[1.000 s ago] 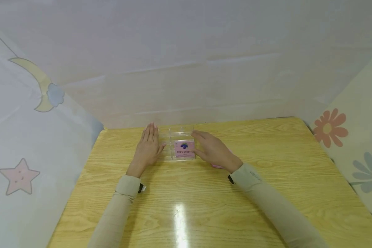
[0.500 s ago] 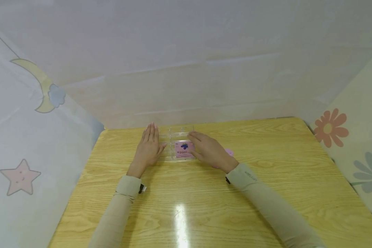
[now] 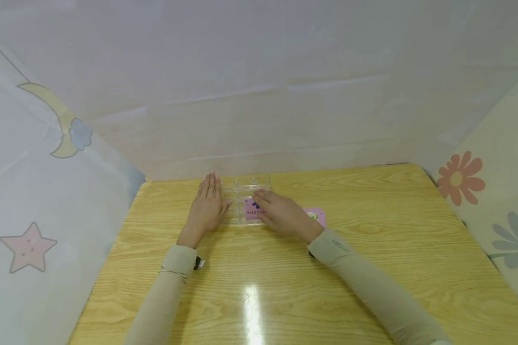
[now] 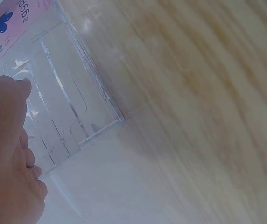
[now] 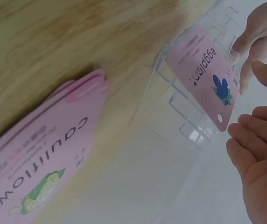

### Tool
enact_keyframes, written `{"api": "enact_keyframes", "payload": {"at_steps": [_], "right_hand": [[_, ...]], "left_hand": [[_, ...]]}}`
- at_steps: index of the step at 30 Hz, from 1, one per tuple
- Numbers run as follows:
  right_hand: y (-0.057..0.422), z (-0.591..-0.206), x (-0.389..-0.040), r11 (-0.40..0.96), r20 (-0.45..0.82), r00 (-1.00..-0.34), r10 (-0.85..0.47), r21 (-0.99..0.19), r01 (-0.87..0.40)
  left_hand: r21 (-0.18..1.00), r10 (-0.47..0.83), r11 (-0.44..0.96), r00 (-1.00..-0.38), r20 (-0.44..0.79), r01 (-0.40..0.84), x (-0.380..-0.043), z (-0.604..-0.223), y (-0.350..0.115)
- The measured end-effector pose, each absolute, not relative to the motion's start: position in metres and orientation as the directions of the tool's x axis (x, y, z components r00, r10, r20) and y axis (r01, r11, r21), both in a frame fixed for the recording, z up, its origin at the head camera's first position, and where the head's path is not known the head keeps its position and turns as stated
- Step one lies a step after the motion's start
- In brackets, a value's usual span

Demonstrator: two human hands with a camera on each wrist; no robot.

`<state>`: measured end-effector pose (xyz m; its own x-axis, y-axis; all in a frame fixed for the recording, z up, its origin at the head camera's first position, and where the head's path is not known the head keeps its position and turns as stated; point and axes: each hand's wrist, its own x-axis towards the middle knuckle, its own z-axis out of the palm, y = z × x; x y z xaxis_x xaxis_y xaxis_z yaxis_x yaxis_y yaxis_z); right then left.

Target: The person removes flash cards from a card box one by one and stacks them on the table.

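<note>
A clear plastic stepped card holder (image 3: 253, 181) stands near the table's back edge. One pink card printed "eggplant" (image 5: 207, 77) leans upright in its right half. My left hand (image 3: 205, 209) lies with straight fingers along the holder's left side, its thumb (image 4: 25, 87) touching the plastic. In front of the eggplant card is my right hand (image 3: 282, 213), partly covering it in the head view. The right wrist view shows those fingers (image 5: 252, 135) extended beside the card, pinching nothing. Whether they touch it, I cannot tell.
A small stack of pink cards, the top one printed "cauliflower" (image 5: 54, 149), lies on the wooden table (image 3: 250, 268) right of the holder. Partly behind my right wrist, it shows only in part from the head. A pale fabric wall (image 3: 285, 120) rises behind the table.
My right hand has moved left and slightly towards me, from the holder's right edge to over the eggplant card. More of the cauliflower stack now shows. My left hand has stayed put.
</note>
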<state>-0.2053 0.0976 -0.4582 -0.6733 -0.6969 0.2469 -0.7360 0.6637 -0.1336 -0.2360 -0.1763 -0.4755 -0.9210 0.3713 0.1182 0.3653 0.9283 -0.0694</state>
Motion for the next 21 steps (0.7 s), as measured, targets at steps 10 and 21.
{"api": "enact_keyframes", "payload": {"at_steps": [10,21], "right_hand": [[0.092,-0.459,-0.207,0.65,0.229,-0.654,-0.721,-0.101,-0.753],[0.089,-0.468,-0.213,0.65,0.207,-0.643,-0.737,-0.042,-0.759]], "left_hand": [[-0.061,0.365,0.931,-0.925,0.108,0.36,-0.236,-0.475,-0.175],[-0.057,0.364,0.931,-0.924,0.116,0.359,-0.237,-0.477,-0.176]]}}
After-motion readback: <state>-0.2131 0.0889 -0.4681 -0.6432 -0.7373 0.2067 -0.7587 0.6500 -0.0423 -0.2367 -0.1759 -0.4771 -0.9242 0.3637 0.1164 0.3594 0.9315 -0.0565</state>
